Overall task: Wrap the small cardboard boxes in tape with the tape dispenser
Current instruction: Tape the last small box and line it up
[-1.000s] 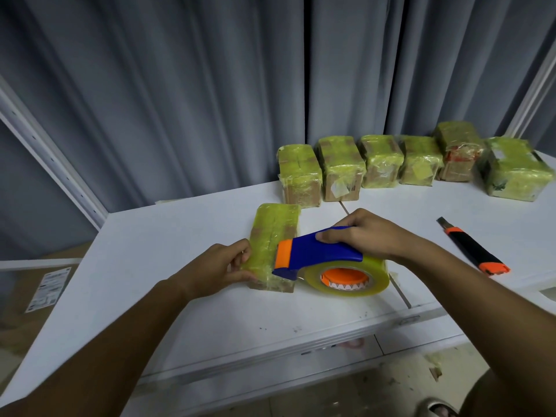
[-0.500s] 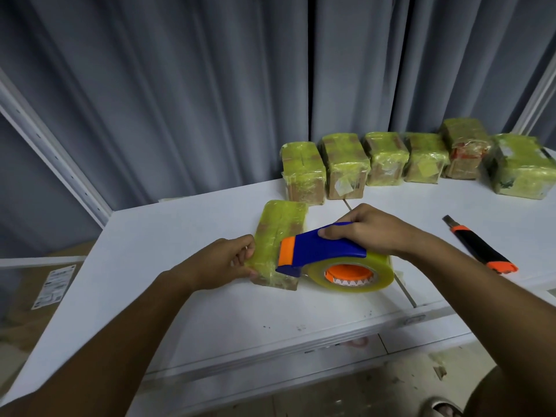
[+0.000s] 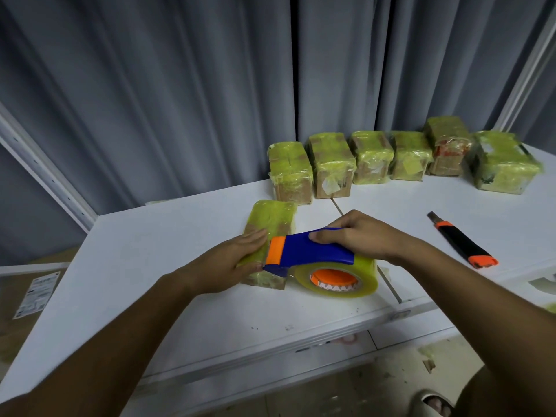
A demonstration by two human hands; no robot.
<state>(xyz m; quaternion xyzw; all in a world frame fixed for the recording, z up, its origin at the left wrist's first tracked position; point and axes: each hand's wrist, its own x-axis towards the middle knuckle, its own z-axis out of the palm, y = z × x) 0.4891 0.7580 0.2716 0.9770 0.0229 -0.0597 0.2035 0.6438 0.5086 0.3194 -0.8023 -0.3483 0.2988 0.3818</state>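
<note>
A small cardboard box (image 3: 272, 219) covered in yellowish tape lies flat on the white table (image 3: 150, 266). My left hand (image 3: 228, 263) holds its near left end, fingers laid over the top and thumb at the near edge. My right hand (image 3: 358, 236) grips the blue and orange tape dispenser (image 3: 307, 251), whose orange front edge sits on the box's near end. The yellowish tape roll (image 3: 340, 278) with an orange core hangs under the dispenser, beside the box.
Several taped boxes (image 3: 331, 167) stand in a row at the table's back, along a grey curtain (image 3: 180, 85). A black and orange utility knife (image 3: 463, 243) lies to the right. A seam (image 3: 388, 281) splits the tabletop near the roll.
My left hand's fingers have straightened and slid further over the box top. The dispenser has stayed at the box's near end; the camera shifted slightly.
</note>
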